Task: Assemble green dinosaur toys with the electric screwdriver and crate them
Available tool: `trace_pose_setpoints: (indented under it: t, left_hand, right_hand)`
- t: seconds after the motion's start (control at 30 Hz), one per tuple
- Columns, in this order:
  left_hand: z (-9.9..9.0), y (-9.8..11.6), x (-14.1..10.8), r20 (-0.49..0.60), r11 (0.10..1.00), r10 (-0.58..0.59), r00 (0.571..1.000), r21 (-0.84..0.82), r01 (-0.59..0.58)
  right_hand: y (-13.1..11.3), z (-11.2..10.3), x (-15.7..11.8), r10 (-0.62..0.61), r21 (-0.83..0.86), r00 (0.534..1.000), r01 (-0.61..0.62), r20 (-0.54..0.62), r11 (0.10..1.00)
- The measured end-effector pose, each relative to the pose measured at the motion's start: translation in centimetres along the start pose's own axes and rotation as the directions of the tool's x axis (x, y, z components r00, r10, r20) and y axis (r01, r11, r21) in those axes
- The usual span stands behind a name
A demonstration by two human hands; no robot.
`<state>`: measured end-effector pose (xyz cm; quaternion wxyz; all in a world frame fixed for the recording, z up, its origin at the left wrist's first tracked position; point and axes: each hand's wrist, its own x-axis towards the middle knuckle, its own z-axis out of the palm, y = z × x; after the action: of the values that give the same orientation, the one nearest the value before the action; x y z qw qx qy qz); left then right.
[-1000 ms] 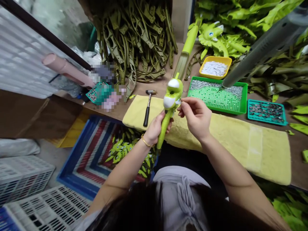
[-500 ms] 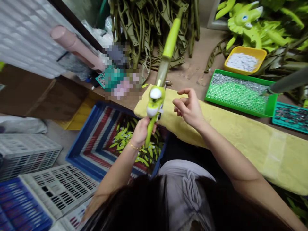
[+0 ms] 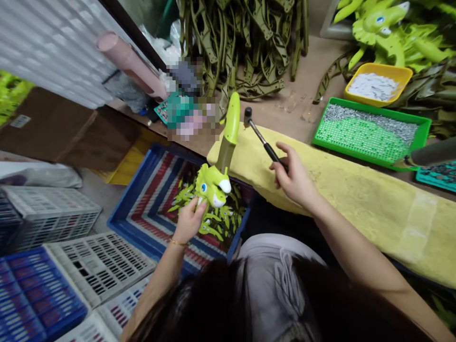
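Note:
A bright green dinosaur-like toy with a blue eye, white horn tips and an olive middle section hangs over the blue crate. My left hand is closed on its lower end, thumb on top. Its long green end points up past the edge of the yellow padding. My right hand is over the padding, thumb and fingers around the black handle end of a small hammer. The hammer's dark head points up and left, beside the toy's green end.
Below left, a blue crate holds similar toys. Olive parts are heaped at the back. A green tray of metal pieces and a yellow tray of white pieces stand right. A pink tube leans left.
The toy has come down and left with my left hand, and its head has turned to show the eye. The hammer, earlier mostly hidden, now reaches into my right hand. The view has shifted slightly.

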<state>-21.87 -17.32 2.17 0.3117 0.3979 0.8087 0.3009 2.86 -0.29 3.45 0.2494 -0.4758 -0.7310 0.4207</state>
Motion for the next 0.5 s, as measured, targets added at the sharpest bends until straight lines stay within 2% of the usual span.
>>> trace_pose_setpoints:
  t: [0.1,0.17,0.23,0.3,0.4,0.5]
  left_hand:
    - [0.4,-1.3,-1.8,0.017,0.975,-0.024,1.000,0.223,0.020]
    - [0.8,-1.8,-2.6,0.033,0.916,-0.033,0.999,0.402,0.017]
    - [1.1,-2.2,-3.0,0.050,0.857,-0.035,0.998,0.515,0.004]
    - [1.1,-2.5,-3.0,0.067,0.805,-0.028,0.997,0.593,-0.018]
    - [0.8,-2.9,-2.6,0.087,0.726,-0.033,0.996,0.686,-0.036]
    - [0.4,-3.1,-2.1,0.113,0.679,-0.037,0.993,0.732,-0.058]
  right_hand:
    - [1.6,-1.5,-3.5,-0.034,0.040,0.994,0.038,-0.106,0.998]
    - [2.5,-1.5,-5.0,-0.067,0.031,0.990,0.071,-0.124,0.997]
    - [3.4,-1.1,-6.0,-0.162,-0.017,0.976,0.161,-0.143,0.987]
    - [4.2,-0.7,-6.7,-0.252,-0.131,0.958,0.235,-0.139,0.963]
    - [4.4,-0.7,-7.2,-0.255,-0.332,0.965,0.219,-0.069,0.918]
    - [3.1,-1.4,-6.2,-0.301,-0.389,0.944,0.229,-0.136,0.892]
